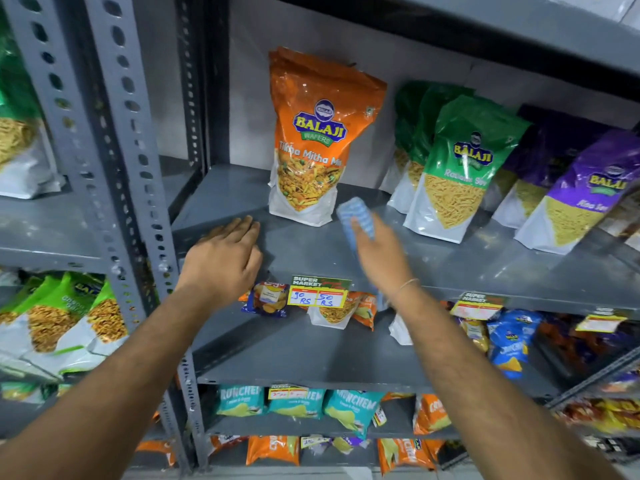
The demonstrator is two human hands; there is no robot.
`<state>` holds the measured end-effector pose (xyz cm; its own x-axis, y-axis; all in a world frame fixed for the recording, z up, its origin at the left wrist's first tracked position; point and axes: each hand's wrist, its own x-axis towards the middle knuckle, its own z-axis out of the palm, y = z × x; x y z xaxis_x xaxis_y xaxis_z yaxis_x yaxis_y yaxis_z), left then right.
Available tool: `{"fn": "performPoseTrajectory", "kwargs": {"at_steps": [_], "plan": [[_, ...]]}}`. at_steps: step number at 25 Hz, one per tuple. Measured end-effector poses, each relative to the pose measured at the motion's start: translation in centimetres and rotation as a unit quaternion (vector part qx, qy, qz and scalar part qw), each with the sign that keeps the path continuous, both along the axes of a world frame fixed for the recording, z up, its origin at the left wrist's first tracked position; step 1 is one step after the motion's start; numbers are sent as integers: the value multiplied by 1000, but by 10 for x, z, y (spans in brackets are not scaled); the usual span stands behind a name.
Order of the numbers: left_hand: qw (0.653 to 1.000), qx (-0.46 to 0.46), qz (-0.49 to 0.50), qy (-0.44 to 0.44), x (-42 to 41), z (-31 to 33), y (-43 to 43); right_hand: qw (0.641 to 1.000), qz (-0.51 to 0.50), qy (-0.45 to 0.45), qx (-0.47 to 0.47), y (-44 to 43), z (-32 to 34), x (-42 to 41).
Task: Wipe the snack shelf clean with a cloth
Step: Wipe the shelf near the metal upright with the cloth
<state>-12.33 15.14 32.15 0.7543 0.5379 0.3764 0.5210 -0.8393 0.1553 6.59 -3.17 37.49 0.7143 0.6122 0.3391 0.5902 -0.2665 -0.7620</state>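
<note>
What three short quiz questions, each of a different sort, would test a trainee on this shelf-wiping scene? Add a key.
1. True or false: the right hand holds the blue cloth.
2. Which pouch stands nearest the cloth? A) the orange pouch B) the purple pouch C) a red pouch
3. Fill in: the left hand rests flat on the ____.

Key
1. True.
2. A; it stands alone just behind the cloth, with the green pouch further right.
3. Shelf; the palm lies on its bare grey surface near the front edge.
</note>
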Motion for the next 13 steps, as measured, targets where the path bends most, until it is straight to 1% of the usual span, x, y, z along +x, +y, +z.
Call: {"fn": "performPoseTrajectory", "kwargs": {"at_steps": [1, 2, 4, 5, 6, 8, 9, 10, 11, 13], "plan": [[1000, 1, -1, 2, 0, 0, 0, 999, -21, -18, -27, -3, 3, 16], [1000, 1, -6, 5, 0, 0, 0, 996, -13, -35, -75, -5, 2, 23], [1000, -5, -17, 13, -1, 3, 2, 976, 23, -77, -202, 1, -12, 24], [1000, -7, -18, 14, -1, 4, 3, 965, 41, -108, -234, 6, -19, 17], [1000, -6, -16, 14, -1, 3, 2, 959, 66, -136, -239, 11, -24, 6], [1000, -7, -4, 11, -4, 2, 0, 948, 141, -188, -213, 13, -27, -23], [1000, -9, 4, 4, -6, 2, 0, 941, 176, -207, -203, 9, -28, -36], [1000, -15, 12, -3, -8, 2, 1, 939, 199, -207, -191, 6, -28, -45], [1000, -20, 16, -6, -9, 2, 2, 947, 196, -193, -168, 3, -26, -48], [999, -27, 20, -1, -12, 1, 5, 973, 103, -184, -94, 6, -18, -33]]}}
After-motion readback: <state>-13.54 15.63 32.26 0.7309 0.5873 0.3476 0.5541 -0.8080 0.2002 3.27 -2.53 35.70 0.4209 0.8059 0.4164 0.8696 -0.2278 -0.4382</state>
